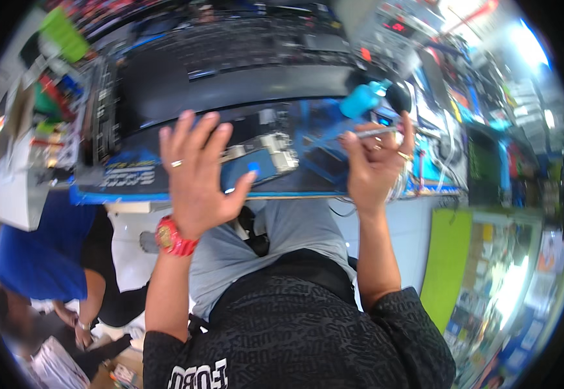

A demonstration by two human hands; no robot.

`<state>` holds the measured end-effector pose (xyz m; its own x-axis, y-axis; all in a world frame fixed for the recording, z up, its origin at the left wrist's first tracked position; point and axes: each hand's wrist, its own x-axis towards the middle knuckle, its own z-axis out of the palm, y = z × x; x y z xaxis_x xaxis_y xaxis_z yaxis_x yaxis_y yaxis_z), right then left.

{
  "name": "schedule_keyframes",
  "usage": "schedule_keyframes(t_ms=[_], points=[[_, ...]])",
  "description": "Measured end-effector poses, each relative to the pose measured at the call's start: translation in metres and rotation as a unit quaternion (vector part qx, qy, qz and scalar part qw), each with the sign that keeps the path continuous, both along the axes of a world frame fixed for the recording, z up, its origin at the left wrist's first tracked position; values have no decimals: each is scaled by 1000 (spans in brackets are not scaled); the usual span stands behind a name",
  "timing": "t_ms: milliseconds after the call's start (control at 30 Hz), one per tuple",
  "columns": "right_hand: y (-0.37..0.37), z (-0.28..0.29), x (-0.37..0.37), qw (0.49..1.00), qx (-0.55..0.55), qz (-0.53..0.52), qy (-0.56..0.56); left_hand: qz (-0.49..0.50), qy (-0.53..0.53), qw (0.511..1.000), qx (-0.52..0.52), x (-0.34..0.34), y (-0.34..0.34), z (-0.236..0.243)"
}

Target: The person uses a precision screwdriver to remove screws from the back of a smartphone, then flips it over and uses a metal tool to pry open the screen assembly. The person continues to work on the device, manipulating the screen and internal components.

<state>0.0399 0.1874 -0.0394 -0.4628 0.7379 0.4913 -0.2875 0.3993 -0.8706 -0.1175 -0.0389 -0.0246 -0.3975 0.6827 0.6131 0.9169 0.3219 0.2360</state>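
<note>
The blue device (262, 163) lay on the bench (321, 194), seemingly between touches, the left hand (195, 174) spread empty at its left, the right hand (374, 167) grasping a slim tool (382, 131) to its right, careful aim likely called for next.

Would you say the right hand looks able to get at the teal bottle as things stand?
Probably yes: the teal bottle is just beyond the right hand, with no large obstacle evident between them, though the slim tool it holds might hinder grasping.
</note>
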Motion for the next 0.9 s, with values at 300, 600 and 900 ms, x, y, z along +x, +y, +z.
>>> schedule_keyframes(t_ms=[300, 600, 900], points=[[3, -3, 4, 999, -7, -28, -21, -22, -9, 1000, 4, -2, 7, -10], [6, -11, -1, 999, 31, -25, -30, -22, -10, 1000, -18, -2, 6, -6], [10, -10, -1, 993, 66, -51, -87, -21, -10, 1000, -17, -2, 5, -4]])
